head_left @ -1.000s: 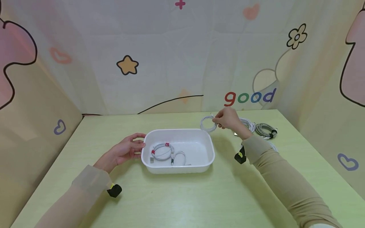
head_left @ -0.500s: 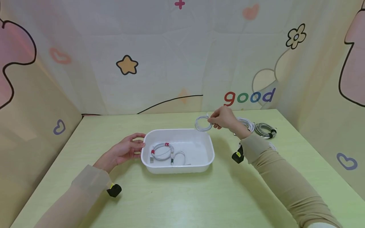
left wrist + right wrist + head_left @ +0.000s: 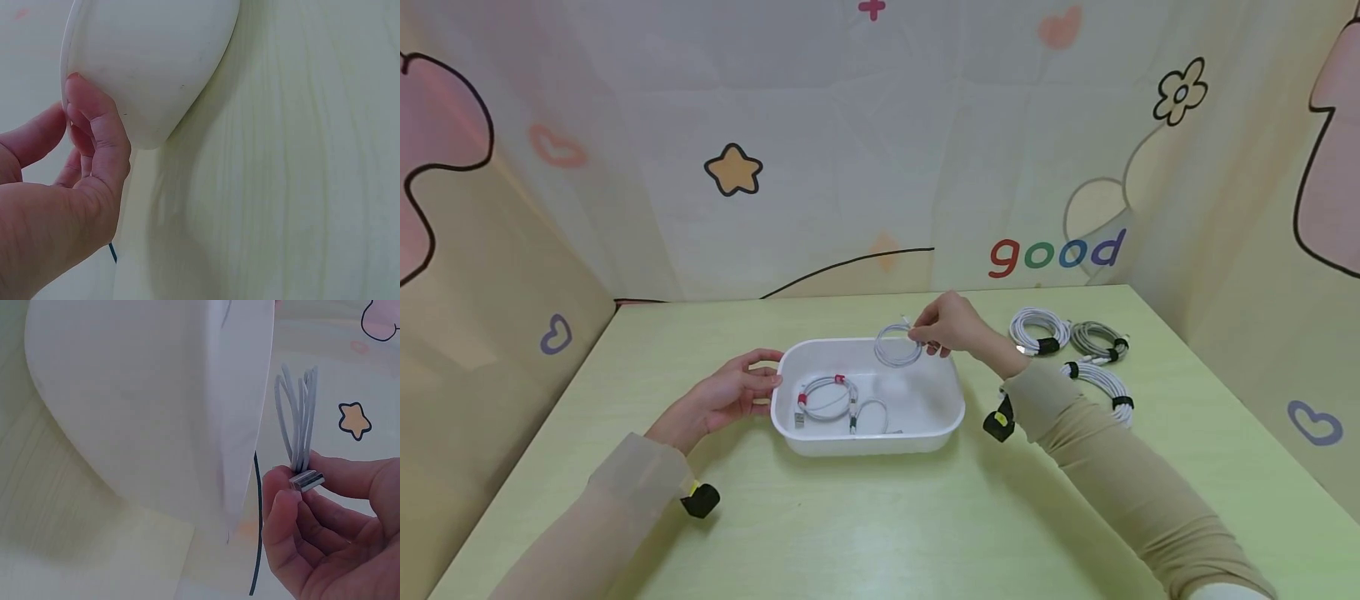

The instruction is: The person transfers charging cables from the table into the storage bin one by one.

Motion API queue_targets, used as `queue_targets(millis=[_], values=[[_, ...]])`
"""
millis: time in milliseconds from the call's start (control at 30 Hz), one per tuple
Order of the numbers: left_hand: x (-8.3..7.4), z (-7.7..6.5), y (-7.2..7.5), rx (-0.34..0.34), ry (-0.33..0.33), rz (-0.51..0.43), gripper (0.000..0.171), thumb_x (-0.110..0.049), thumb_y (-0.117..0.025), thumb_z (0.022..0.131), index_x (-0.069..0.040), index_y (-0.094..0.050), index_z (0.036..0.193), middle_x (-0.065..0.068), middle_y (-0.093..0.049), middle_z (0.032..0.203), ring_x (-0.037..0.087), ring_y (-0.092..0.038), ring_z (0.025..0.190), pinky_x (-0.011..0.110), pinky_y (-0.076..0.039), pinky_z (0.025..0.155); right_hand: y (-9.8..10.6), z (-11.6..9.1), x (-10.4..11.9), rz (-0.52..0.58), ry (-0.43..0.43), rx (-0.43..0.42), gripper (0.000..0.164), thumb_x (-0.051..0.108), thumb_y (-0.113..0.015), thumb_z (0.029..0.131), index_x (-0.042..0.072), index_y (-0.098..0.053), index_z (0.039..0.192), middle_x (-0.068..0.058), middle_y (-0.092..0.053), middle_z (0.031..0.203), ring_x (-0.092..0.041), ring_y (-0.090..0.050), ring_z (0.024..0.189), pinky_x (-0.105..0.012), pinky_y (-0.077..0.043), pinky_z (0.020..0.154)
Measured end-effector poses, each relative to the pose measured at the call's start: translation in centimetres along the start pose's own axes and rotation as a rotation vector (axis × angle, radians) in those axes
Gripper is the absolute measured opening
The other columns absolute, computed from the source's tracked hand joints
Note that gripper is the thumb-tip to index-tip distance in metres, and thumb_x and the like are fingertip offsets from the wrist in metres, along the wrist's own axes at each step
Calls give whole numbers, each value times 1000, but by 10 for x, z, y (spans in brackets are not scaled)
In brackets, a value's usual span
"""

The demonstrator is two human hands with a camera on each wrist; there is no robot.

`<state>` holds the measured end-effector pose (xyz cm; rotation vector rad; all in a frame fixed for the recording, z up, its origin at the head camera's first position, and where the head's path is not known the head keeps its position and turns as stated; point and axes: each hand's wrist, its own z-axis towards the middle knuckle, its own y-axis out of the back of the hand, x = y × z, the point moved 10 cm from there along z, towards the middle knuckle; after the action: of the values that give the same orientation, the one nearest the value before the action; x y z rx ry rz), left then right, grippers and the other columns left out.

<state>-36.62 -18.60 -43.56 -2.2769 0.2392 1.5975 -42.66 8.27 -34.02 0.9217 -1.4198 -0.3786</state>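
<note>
In the head view my right hand (image 3: 955, 321) pinches a coiled white USB cable (image 3: 897, 364) above the right part of a white plastic tub (image 3: 865, 446). The right wrist view shows the cable's metal USB plug (image 3: 307, 481) at the thumb and fingertips, with its loops standing up beyond them. My left hand (image 3: 730, 393) holds the tub at its left end. There, the left wrist view has the thumb at the rim and the fingers curled against the outer wall. Inside the tub lie a cable with red ties (image 3: 839, 381) and a smaller white cable (image 3: 886, 412).
Right of the tub, on the pale green table (image 3: 880, 525), lie a white cable coil (image 3: 1048, 345), a grey cable coil (image 3: 1081, 343) and another white cable coil (image 3: 1101, 377), all with black straps. A printed curtain (image 3: 850, 167) stands behind the table.
My right hand has carried the coiled USB cable leftward and slightly down, from beyond the tub's back right corner to over the tub. The left hand and the tub have stayed put.
</note>
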Motion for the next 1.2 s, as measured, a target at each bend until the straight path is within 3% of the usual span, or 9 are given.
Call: queue_targets(millis=[267,467,633,733,867,967,1067,1133,1200], values=[[1,0,0,0,-1,-11,46,-4,-54,96,-13,-35,137,0,-61,103,14,-65,84,32,-58,75,-16,1,10,-19,13,21,17,16,-71,87,1,-73,94,-8,-66,71,-17,-58,61,-18,-43,49],[2,0,0,-3,-4,-10,45,-4,-54,96,-14,-35,137,0,-61,102,13,-65,83,32,-58,75,-26,1,17,-168,79,49,21,25,-71,87,5,-76,93,-10,-73,82,-15,-57,69,-20,-40,57],[1,-1,0,-3,-3,-10,46,-4,-54,96,-14,-36,137,0,-62,102,13,-65,82,31,-58,74,0,-4,12,-189,106,-91,25,26,-65,92,3,-75,93,-13,-74,83,-18,-59,70,-22,-42,59],[0,-1,-1,-6,-4,-6,47,-5,-54,96,-14,-35,138,0,-61,103,13,-65,81,30,-58,74,31,-7,-8,-182,93,-226,24,24,-63,93,2,-73,90,-14,-73,80,-20,-62,68,-23,-43,55],[0,0,-2,-3,-1,-4,47,-5,-54,96,-13,-35,138,0,-61,104,13,-65,82,31,-58,75,68,-10,-54,-261,8,-342,26,24,-60,94,1,-71,88,-14,-70,79,-20,-59,65,-24,-42,52],[0,0,-2,-2,-3,-3,47,-5,-54,96,-13,-35,138,0,-61,103,13,-65,82,31,-58,75,90,-15,-91,-341,-78,-372,29,25,-57,94,2,-67,78,-8,-62,68,-19,-51,59,-25,-37,48],[0,0,-1,-5,-4,0,46,-4,-54,96,-13,-35,137,-1,-61,104,13,-65,83,32,-58,76,105,-20,-123,-403,-170,-380,36,26,-56,92,4,-52,63,-2,-45,56,-17,-42,54,-27,-30,45],[0,0,-1,-6,-4,6,46,-4,-54,96,-13,-35,138,0,-61,105,13,-64,83,32,-58,77,110,-24,-142,-433,-244,-367,36,27,-55,92,6,-44,64,-2,-38,58,-18,-40,56,-30,-30,47],[0,0,0,-6,-3,10,47,-5,-54,96,-13,-35,138,0,-61,106,13,-64,84,33,-58,78,112,-28,-157,-477,-303,-341,35,30,-53,92,5,-45,69,-7,-42,63,-22,-44,60,-34,-35,50]])
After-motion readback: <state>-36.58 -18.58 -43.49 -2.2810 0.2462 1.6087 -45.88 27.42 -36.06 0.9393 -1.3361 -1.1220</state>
